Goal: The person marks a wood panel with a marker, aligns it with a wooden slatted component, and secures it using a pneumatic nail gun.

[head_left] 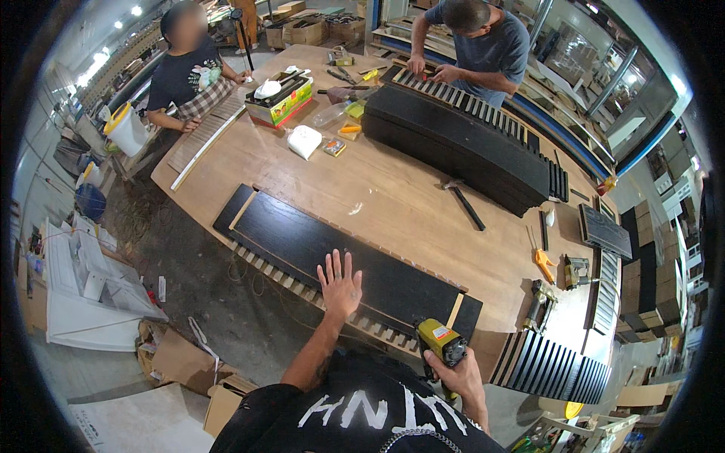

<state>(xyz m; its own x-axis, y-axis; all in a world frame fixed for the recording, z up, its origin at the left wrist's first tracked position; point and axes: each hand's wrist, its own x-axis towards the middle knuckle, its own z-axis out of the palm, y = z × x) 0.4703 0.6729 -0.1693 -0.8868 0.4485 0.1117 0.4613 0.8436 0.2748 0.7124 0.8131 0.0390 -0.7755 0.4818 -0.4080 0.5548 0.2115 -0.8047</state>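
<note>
My left hand [342, 289] lies flat with fingers spread on a long black board [302, 240] in front of me. Pale wooden strips cross the board near its ends, one of them a light strip [455, 309] on the right. A toothed row of slats [291, 282] shows along its near edge. In my right hand [464, 375] is a yellow-green nail gun [441, 339], its nose over the board's right end. My fingers wrap its grip, partly hidden by the tool body.
A hammer [464, 204] lies mid-table beside a stack of black boards [453, 147]. Two more tools, a nail gun [539, 303] and an orange glue gun [544, 264], lie to the right, near black slats [551, 366]. Two people stand across the table, one handling slats.
</note>
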